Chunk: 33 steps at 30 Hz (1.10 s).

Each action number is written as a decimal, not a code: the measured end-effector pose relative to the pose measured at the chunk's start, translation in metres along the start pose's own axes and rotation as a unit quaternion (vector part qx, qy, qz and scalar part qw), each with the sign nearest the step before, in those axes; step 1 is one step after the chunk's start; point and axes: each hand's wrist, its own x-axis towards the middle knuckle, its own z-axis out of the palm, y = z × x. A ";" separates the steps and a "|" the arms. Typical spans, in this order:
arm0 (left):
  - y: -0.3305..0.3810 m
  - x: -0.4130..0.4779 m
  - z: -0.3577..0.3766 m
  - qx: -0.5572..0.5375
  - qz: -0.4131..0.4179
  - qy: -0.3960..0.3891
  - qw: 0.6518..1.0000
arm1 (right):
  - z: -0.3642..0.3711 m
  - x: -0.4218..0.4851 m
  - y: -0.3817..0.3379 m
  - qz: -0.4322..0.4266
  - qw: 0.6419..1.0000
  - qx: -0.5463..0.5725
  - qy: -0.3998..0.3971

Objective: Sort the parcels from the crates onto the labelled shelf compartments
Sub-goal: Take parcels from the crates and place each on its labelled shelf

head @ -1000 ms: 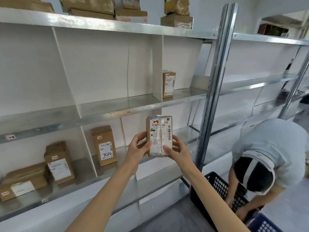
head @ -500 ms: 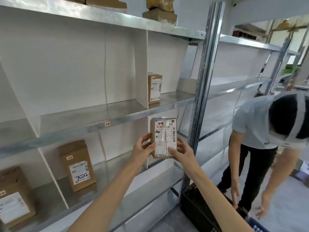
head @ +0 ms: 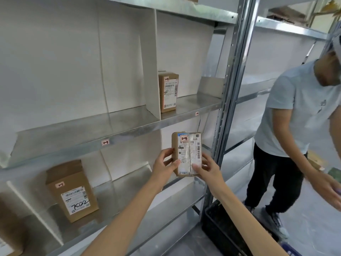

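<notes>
Brown parcel (head: 186,153) stands upright, long axis vertical, label facing the camera, pinched between left hand (head: 164,164) and right hand (head: 207,168) at its lower edges.

Open shelf room lies behind the held parcel (head: 186,154). From it, a shelf edge (head: 140,130) crosses at 12 o'clock, a steel upright (head: 228,108) stands close at 3 o'clock, a brown box (head: 72,191) at 8 o'clock, a person (head: 295,108) beyond the upright.

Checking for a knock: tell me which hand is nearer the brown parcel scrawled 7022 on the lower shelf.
Left. The left hand grips the 2-4 parcel, right of the 7022 parcel; the right hand holds its far side, farther right.
</notes>
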 end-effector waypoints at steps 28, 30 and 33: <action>-0.079 0.125 0.098 0.089 -0.091 0.234 0.964 | -0.081 0.204 0.076 0.078 0.953 -0.164 -0.243; -0.080 0.133 0.093 0.099 -0.098 0.237 0.961 | -0.077 0.213 0.078 0.088 0.949 -0.173 -0.249; -0.082 0.146 0.087 0.109 -0.103 0.238 0.960 | -0.069 0.226 0.081 0.104 0.946 -0.176 -0.250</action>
